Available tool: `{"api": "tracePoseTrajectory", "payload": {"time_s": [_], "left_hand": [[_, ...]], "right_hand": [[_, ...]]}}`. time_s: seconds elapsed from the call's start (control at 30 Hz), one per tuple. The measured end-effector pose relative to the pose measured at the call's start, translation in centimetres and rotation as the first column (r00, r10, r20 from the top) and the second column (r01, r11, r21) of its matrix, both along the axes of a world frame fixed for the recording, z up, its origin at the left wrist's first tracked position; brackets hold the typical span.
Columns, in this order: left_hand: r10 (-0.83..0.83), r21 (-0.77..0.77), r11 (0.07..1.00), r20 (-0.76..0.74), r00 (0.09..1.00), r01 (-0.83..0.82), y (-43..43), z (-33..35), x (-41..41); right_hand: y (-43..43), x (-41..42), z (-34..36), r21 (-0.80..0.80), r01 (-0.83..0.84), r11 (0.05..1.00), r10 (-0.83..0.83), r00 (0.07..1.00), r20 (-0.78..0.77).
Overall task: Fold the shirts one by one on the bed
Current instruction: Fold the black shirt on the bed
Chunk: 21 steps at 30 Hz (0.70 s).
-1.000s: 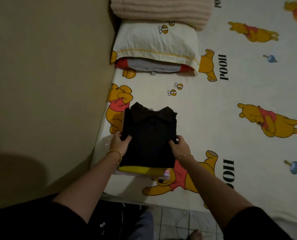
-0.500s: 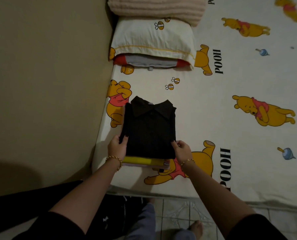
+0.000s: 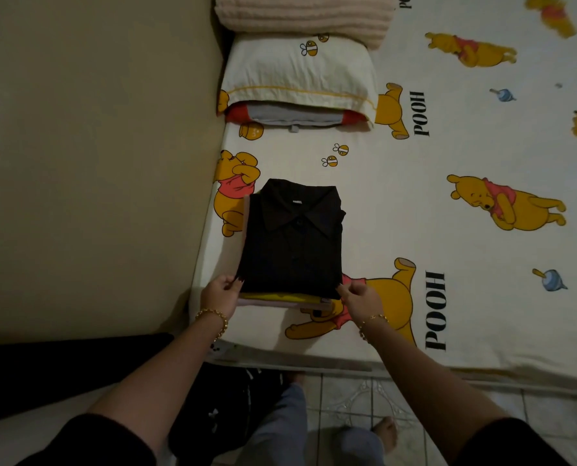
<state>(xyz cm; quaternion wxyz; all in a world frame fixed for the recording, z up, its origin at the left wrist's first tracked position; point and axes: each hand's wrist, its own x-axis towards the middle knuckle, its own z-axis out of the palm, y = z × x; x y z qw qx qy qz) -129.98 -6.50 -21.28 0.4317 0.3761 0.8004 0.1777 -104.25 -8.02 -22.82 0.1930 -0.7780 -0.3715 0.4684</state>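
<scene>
Folded black collared shirt (image 3: 292, 243) lies flat, collar at the far end, on top of a small stack of folded shirts (image 3: 280, 297) on the bed (image 3: 415, 163), close to the wall (image 3: 95, 163). Grip: left hand (image 3: 218, 294) pinches its near-left corner, right hand (image 3: 359, 299) pinches the near-right corner. Pillow (image 3: 297, 68) and folded blanket (image 3: 304, 15) lie beyond.

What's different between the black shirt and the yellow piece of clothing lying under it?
The black shirt lies on top, collar fully showing; the yellow garment sits beneath, only its near edge visible. The left hand and right hand pinch the black shirt's near corners; neither holds the yellow garment. Both lie folded flat in one stack on the bed.
</scene>
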Motion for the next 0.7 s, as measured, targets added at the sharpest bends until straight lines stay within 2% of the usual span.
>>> {"api": "tracePoseTrajectory", "payload": {"time_s": [0.2, 0.27, 0.33, 0.4, 0.47, 0.53, 0.6, 0.7], "left_hand": [[0.047, 0.040, 0.998, 0.022, 0.999, -0.048, 0.2, -0.2, 0.4], [-0.048, 0.159, 0.985, -0.142, 0.989, 0.071, 0.4, -0.3, 0.8], [-0.185, 0.265, 0.917, -0.377, 0.907, 0.297, 1.2, -0.2, 1.8], [-0.291, 0.314, 0.818, -0.498, 0.817, 0.483, 2.8, -0.2, 3.3], [-0.372, 0.295, 0.747, -0.557, 0.743, 0.596, 4.5, -0.9, 4.9], [-0.421, 0.238, 0.720, -0.597, 0.683, 0.652, 6.2, -2.3, 5.9], [-0.443, 0.180, 0.736, -0.602, 0.665, 0.653, 7.6, -4.4, 6.1], [-0.460, 0.144, 0.759, -0.571, 0.680, 0.635, 8.1, -7.3, 5.5]], "right_hand": [[0.1, -0.2, -0.4, 0.034, 0.009, 0.999, -0.011, 0.999, 0.049], [0.3, -0.5, -0.2, 0.123, -0.011, 0.992, -0.005, 0.992, 0.130], [1.1, -1.3, -0.1, 0.243, -0.139, 0.960, 0.060, 0.950, 0.305], [2.3, -2.6, -0.2, 0.333, -0.285, 0.899, 0.122, 0.892, 0.436], [4.0, -3.9, -0.8, 0.350, -0.394, 0.850, 0.180, 0.841, 0.510], [5.9, -4.8, -1.9, 0.319, -0.461, 0.828, 0.223, 0.794, 0.566], [7.8, -5.0, -3.6, 0.274, -0.483, 0.832, 0.248, 0.764, 0.596], [8.9, -5.0, -6.1, 0.251, -0.494, 0.832, 0.282, 0.768, 0.575]]}}
